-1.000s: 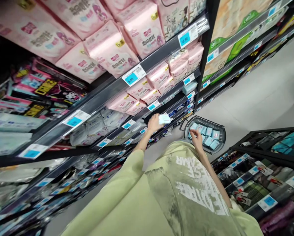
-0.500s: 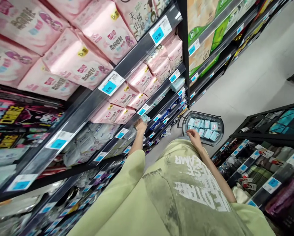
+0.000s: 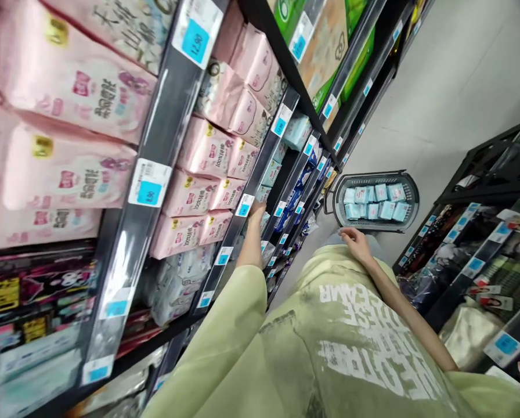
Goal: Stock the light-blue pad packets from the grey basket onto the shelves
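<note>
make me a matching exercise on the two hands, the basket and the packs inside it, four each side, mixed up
1. left hand
2. right hand
3. basket
4. packs in the basket

A. light blue
B. by the hem of the shirt
C. dark grey
D. at the shelf

Pairs: 1-D, 2-B, 3-C, 4-A

One basket (image 3: 364, 180) holds ten light-blue packs (image 3: 396, 192), as far as can be counted: five toward its far edge, five toward its near edge. There is one left hand (image 3: 257, 210) and one right hand (image 3: 356, 241). Six pink packs (image 3: 188, 192) lettered "100%" line the middle shelf's front edge (image 3: 264, 162), which bears four price tags (image 3: 245, 205); the upper shelf's front edge (image 3: 162, 122) bears four more.
</note>
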The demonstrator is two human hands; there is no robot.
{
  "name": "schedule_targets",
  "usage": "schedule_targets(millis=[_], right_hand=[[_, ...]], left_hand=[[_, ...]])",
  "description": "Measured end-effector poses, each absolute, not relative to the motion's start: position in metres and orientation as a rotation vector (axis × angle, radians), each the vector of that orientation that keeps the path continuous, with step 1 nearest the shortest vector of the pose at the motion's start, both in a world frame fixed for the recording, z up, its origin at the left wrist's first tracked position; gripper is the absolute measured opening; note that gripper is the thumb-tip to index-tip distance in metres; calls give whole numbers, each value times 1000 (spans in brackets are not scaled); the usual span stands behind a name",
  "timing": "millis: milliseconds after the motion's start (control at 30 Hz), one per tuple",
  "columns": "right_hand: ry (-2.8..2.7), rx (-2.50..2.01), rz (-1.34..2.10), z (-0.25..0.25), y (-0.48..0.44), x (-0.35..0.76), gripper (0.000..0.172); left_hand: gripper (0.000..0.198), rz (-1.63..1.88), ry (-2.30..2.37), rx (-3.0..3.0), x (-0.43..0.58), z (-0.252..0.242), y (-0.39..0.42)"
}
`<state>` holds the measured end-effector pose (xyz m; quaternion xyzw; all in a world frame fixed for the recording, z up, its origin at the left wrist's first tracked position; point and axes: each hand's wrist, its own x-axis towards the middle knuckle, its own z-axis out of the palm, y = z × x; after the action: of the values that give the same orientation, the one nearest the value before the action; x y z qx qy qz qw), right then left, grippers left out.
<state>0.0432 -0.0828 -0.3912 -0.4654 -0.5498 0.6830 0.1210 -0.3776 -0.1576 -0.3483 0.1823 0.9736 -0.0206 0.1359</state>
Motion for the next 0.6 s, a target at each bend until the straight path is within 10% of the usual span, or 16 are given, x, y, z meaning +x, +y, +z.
schedule_targets(millis=[200,600], right_hand=[[-1414,-1444,2039,-405,-113,51,36],[-1215,-1367,2084,-418,-119,45,33]], left_hand=[[89,-280,2942,604,-346,-349,-158],[76,-501,3018,940,-295,-342,-161]])
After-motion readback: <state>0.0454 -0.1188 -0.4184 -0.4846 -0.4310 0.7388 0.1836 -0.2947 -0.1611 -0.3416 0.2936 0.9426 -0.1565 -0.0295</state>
